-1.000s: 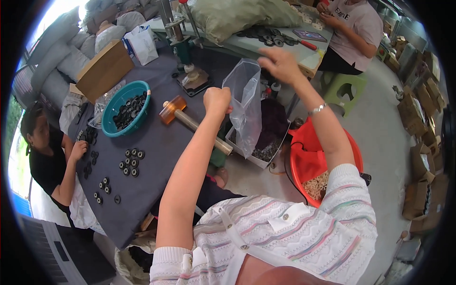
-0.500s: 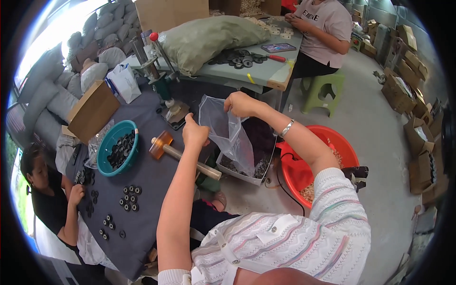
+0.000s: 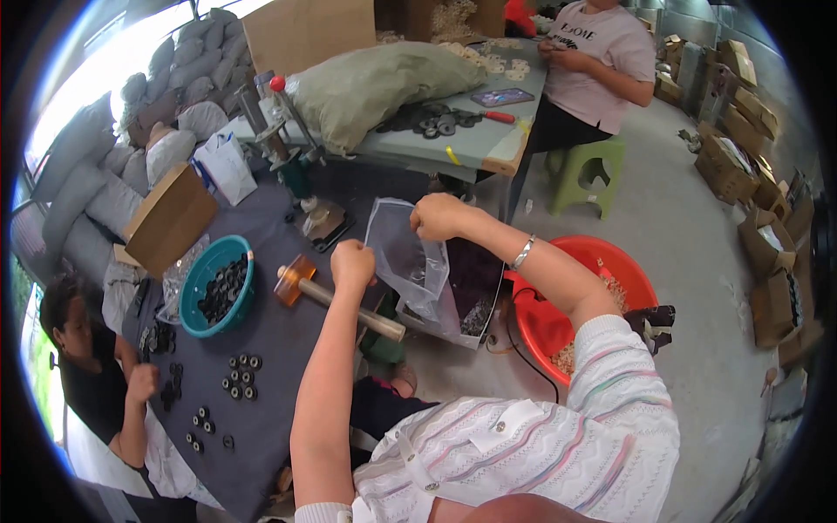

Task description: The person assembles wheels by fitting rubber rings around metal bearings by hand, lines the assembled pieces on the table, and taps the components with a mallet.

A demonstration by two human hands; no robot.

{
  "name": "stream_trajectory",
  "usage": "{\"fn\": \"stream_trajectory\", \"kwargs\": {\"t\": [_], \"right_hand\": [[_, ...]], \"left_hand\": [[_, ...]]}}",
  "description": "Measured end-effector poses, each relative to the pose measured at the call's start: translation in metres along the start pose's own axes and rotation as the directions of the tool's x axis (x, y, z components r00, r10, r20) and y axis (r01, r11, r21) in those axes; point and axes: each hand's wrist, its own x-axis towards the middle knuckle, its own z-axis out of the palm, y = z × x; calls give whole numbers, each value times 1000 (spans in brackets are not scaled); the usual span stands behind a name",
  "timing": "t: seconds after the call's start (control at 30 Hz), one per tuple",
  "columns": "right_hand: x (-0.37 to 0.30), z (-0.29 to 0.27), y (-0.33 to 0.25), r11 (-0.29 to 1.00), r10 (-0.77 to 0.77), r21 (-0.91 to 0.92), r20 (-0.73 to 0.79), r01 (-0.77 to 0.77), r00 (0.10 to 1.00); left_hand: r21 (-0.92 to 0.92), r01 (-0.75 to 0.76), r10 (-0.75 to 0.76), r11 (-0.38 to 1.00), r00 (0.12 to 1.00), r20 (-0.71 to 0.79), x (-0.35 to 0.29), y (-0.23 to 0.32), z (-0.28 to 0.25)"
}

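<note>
Off the dark table's (image 3: 279,383) right edge: the clear plastic bag (image 3: 408,283) hangs open before my camera, its lower end hard to separate from the white box (image 3: 476,340).
Right hand (image 3: 440,216): fingers pinching the bag's rim, tips partly hidden.
Left hand (image 3: 353,266): curled tight on the bag's left side, fingertips lost to me.
Mallet (image 3: 316,292): handle crossed by the left forearm (image 3: 324,383).

The bag (image 3: 405,261) is milky-clear, the basin (image 3: 222,325) teal, the tub (image 3: 641,283) red.
</note>
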Motion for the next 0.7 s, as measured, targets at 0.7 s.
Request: {"fn": "stream_trajectory", "kwargs": {"t": [0.7], "right_hand": [[-73, 61, 5, 872, 149, -481, 85, -91, 985]], "left_hand": [[284, -264, 287, 922, 957, -40, -10, -36, -18]]}}
